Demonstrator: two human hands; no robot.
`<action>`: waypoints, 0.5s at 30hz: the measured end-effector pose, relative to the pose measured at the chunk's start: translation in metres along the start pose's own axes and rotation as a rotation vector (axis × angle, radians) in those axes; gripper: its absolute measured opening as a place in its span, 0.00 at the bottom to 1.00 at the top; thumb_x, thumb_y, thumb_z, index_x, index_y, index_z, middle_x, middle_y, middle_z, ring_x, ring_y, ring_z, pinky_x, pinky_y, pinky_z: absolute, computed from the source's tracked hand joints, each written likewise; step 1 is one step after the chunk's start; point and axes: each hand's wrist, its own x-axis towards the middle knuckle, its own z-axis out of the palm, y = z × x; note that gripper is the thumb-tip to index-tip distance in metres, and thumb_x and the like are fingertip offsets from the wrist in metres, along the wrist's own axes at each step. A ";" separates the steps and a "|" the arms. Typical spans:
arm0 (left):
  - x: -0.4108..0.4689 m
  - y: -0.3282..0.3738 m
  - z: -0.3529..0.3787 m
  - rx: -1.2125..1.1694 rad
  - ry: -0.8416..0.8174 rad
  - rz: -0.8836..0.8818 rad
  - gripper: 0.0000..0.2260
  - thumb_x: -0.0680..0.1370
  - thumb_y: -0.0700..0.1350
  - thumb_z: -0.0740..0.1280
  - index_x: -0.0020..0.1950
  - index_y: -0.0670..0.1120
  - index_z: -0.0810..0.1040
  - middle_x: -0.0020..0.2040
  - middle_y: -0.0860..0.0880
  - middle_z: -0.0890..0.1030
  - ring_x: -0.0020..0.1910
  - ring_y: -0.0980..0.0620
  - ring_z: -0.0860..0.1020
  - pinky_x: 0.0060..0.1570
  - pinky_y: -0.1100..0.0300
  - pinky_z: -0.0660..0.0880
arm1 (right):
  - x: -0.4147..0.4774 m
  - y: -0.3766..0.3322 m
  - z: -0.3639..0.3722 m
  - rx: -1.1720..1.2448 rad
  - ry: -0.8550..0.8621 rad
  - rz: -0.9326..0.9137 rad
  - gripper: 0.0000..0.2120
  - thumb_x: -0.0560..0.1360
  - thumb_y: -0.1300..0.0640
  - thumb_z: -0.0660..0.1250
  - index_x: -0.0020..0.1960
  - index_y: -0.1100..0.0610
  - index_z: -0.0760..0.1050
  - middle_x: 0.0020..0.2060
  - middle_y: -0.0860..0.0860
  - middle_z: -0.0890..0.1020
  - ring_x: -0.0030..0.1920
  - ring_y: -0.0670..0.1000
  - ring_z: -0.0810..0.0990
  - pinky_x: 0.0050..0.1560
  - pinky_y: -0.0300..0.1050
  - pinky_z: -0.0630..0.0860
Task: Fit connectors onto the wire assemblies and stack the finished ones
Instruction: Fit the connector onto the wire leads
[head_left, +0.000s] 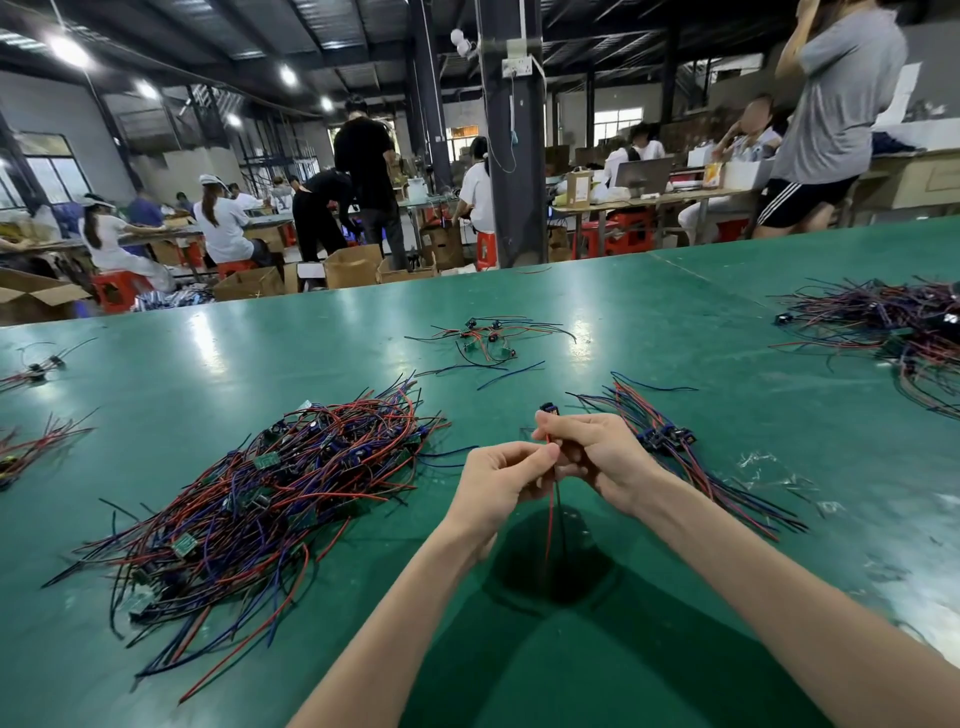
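Observation:
Both hands meet above the green table in front of me. My right hand grips a small dark connector that sticks up above its fingers. My left hand pinches a thin red and dark wire pair that hangs down from between the hands. A big tangled heap of red, blue and black wire assemblies with small green boards lies to the left. Just right of my right hand lies a neat stack of wires with dark blue connectors.
A small cluster of wires and connectors lies further back on the table. Another large wire pile sits at the far right. Small wire bunches lie at the left edge. Clear plastic scraps lie to the right. People work at benches beyond.

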 end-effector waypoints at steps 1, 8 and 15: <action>-0.002 0.000 0.002 0.021 -0.033 0.015 0.07 0.76 0.40 0.68 0.40 0.42 0.82 0.30 0.50 0.78 0.33 0.54 0.74 0.40 0.63 0.72 | 0.002 -0.001 -0.003 0.012 0.028 -0.009 0.10 0.69 0.58 0.73 0.31 0.61 0.82 0.22 0.49 0.73 0.21 0.44 0.64 0.21 0.34 0.62; -0.017 -0.003 0.021 0.132 -0.311 0.065 0.07 0.77 0.39 0.68 0.39 0.45 0.82 0.31 0.53 0.81 0.32 0.58 0.74 0.39 0.68 0.72 | 0.009 -0.015 -0.031 0.073 0.224 -0.043 0.10 0.74 0.61 0.69 0.36 0.65 0.78 0.19 0.46 0.70 0.18 0.42 0.59 0.17 0.33 0.56; -0.020 -0.003 0.023 0.134 -0.370 0.041 0.07 0.77 0.40 0.68 0.40 0.44 0.82 0.31 0.52 0.81 0.32 0.57 0.74 0.40 0.67 0.72 | 0.013 -0.024 -0.042 0.086 0.192 -0.073 0.10 0.74 0.59 0.70 0.38 0.65 0.77 0.22 0.48 0.70 0.20 0.42 0.63 0.18 0.34 0.59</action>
